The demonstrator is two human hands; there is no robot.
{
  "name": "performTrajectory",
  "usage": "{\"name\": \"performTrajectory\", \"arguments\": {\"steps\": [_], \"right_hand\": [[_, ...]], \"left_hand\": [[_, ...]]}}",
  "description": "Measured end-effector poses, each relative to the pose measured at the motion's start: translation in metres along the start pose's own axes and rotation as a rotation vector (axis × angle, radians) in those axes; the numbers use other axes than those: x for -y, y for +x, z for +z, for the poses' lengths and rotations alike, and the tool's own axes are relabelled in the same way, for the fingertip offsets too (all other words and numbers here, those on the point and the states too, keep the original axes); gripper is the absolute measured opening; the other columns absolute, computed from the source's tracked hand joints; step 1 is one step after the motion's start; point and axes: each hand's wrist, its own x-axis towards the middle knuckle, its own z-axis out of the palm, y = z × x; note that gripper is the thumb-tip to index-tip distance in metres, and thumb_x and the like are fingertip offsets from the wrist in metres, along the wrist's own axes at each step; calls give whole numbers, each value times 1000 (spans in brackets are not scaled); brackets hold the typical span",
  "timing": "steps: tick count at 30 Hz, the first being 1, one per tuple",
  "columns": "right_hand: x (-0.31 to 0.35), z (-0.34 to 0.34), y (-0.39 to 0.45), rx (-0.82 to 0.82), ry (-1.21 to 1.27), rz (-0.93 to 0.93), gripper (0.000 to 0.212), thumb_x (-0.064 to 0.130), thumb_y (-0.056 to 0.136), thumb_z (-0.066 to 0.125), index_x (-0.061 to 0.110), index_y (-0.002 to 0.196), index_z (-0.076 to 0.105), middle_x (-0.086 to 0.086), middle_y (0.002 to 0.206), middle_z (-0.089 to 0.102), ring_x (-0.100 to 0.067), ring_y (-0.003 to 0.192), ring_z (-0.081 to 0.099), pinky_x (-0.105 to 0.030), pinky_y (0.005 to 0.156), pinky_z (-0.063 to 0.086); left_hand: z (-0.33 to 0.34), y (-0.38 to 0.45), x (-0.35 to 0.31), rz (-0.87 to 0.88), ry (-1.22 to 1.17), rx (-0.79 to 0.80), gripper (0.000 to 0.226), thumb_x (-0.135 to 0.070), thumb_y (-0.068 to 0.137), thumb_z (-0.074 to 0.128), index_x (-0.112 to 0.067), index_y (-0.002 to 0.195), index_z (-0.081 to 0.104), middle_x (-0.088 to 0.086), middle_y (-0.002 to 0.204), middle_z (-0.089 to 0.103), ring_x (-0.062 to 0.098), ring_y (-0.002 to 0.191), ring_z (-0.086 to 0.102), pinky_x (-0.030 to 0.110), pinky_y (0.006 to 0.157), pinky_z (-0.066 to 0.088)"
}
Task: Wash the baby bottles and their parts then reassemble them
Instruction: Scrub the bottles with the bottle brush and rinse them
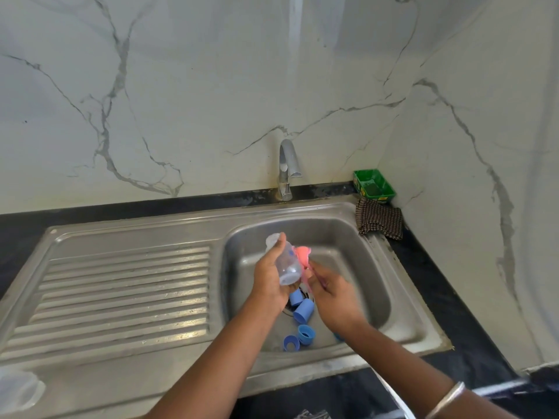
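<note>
clear bottle (286,261) gripped in left hand (270,278) above sink (348,237) basin, long axis tilted with open mouth up and away, pink brush (303,256) pinched in right hand (334,293) touching its right flank, blue caps (303,310) loose below near drain.

1. Both bare forearms reach forward and converge at the centre.
2. The left hand (270,275) is raised, fingers curled in a grip, thumb pointing up.
3. The right hand (334,297) sits just beside it, fingers pinching; a silver bangle (444,400) circles its wrist.
</note>
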Motion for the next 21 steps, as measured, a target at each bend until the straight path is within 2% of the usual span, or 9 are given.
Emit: {"name": "performTrajectory", "arguments": {"steps": [2,4,6,8,10,13,15,18,21], "right_hand": [[-5,3,-10,20,24,-24,29,54,100,45,36,107,68,-8,93,72,-26,89,68,-33,73,52],[-6,4,-15,19,52,-39,37,63,93,44,36,104,67,-16,92,69,-33,82,65,-31,69,47],[-5,3,-12,13,83,-25,27,57,98,46,45,107,68,-6,89,72,-19,81,67,-30,78,51],[-2,2,-5,-13,130,-27,24,45,103,47,49,119,65,14,101,75,-4,97,68,-36,95,54],[3,0,0,-53,117,-54,28,42,103,47,58,124,59,21,107,72,-1,106,66,-36,98,53],[9,-3,0,-113,-30,-159,38,40,103,50,71,126,45,23,98,68,5,94,63,-22,81,52],[10,-1,-4,-142,-230,-249,45,42,101,47,66,137,37,17,90,58,-3,78,59,-27,66,50],[11,9,-14,-156,-521,-313,49,51,94,34,55,143,37,14,92,52,-14,66,60,-34,50,50],[9,9,-21,-192,-635,-407,45,42,94,41,48,138,46,12,90,56,-14,53,59,-29,38,43]], "left_hand": [[0,3,-6,20,-51,-31,41,-40,87,70,-5,107,62,11,87,58,28,64,65,34,52,56],[-2,6,-8,29,-68,-16,42,-39,86,71,-6,110,61,11,93,55,28,64,64,38,57,57],[-1,4,-7,15,-79,15,47,-41,86,70,-6,115,59,14,94,60,29,64,69,38,59,57],[0,3,-1,-1,-116,3,46,-45,88,66,-7,113,58,15,86,67,27,67,70,35,61,57],[-1,6,7,-17,-193,-40,50,-50,87,67,-8,114,59,13,83,67,24,68,67,34,63,57],[0,8,15,-60,-358,-126,56,-52,89,64,-7,122,60,15,90,69,24,67,70,32,59,61],[2,8,17,-78,-391,-209,49,-52,93,58,-7,112,63,12,82,69,22,61,68,29,55,59],[5,7,19,-169,-334,-305,45,-51,92,58,-7,94,65,13,74,68,27,70,66,34,67,56],[3,8,18,-266,-316,-352,52,-54,90,59,-2,95,62,20,89,66,34,81,65,38,74,56]]}}
